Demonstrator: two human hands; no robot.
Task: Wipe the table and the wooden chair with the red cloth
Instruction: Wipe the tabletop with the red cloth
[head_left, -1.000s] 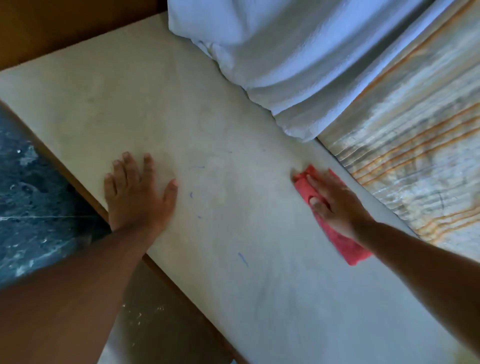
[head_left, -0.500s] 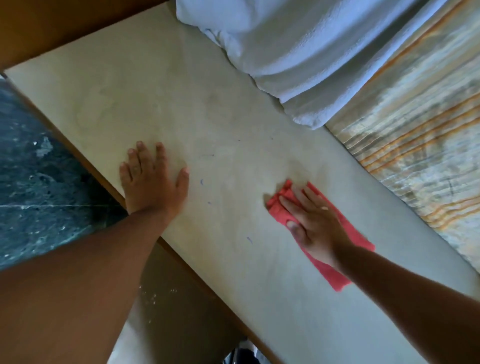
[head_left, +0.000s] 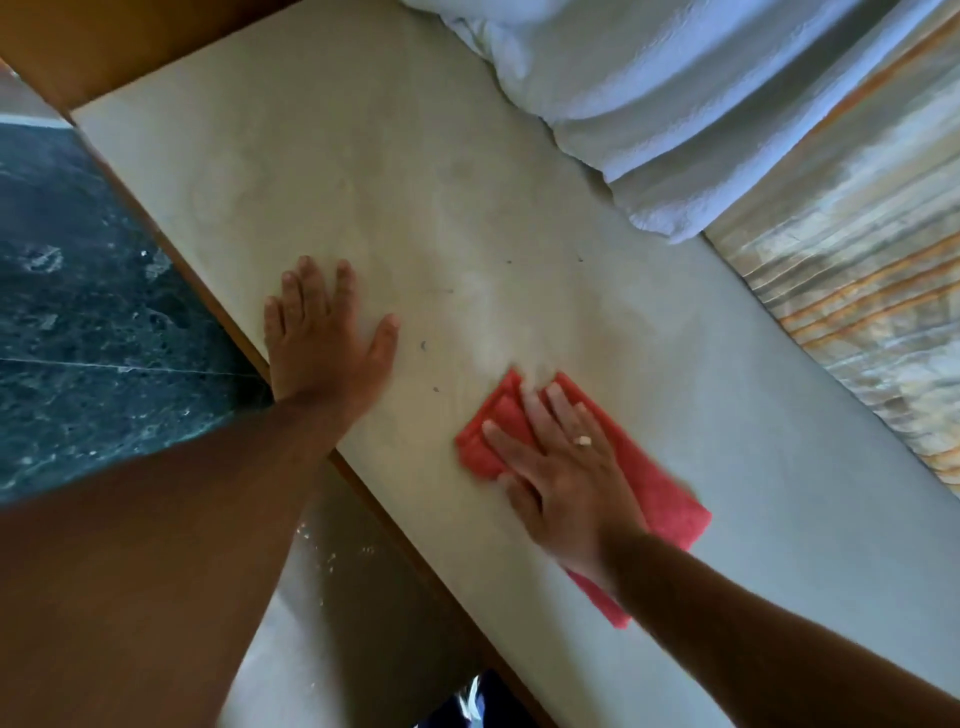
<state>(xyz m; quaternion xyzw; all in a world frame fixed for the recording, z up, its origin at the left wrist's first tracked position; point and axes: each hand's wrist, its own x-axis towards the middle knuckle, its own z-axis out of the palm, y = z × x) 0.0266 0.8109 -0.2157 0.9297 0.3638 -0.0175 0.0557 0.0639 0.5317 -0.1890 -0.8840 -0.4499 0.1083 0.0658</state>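
Note:
The pale table top (head_left: 363, 171) runs diagonally through the head view, with a few small dark marks on it. A folded red cloth (head_left: 660, 488) lies flat near the table's middle. My right hand (head_left: 561, 467) presses down on the cloth with fingers spread, a ring on one finger. My left hand (head_left: 322, 338) rests flat on the table near its left edge, fingers apart, holding nothing. No wooden chair can be made out.
A white bundled fabric (head_left: 649, 88) lies over the table's far edge. A striped orange and grey surface (head_left: 857, 291) borders the table on the right. Dark green marble floor (head_left: 88, 312) shows on the left, and a brown wooden panel (head_left: 119, 41) at the top left.
My right hand has slid the red cloth from the table's far right edge toward the middle and nearer to me. My left hand stays flat in place.

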